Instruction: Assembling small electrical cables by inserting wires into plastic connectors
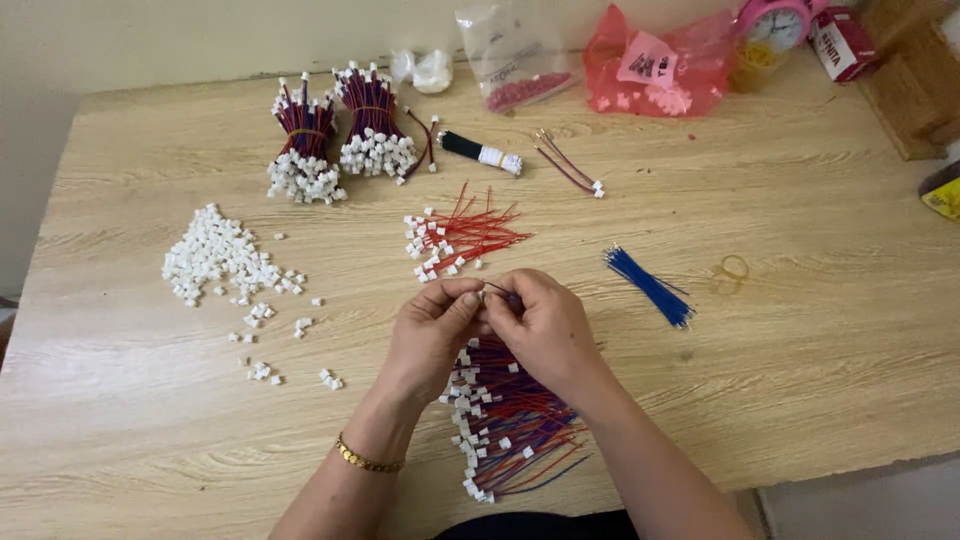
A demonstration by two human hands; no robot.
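On the wooden table (pixel 800 330), a heap of loose white connectors (pixel 215 262) lies towards the left edge. Near the front edge, the left hand (pixel 432 335) and right hand (pixel 545 328) meet fingertip to fingertip, pinching a thin wire (pixel 500 291) between them above a pile of finished red-and-blue leads (pixel 510 425). A blue wire bundle (pixel 650 287) rests to their right.

Clear bag (pixel 512 55), pink bag (pixel 655 65), red-white carton (pixel 840 42) along table's far edge.

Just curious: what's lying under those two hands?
Under the hands lies a pile of red and blue wires with white plugs, on the wooden table. Its upper end is covered by the hands.
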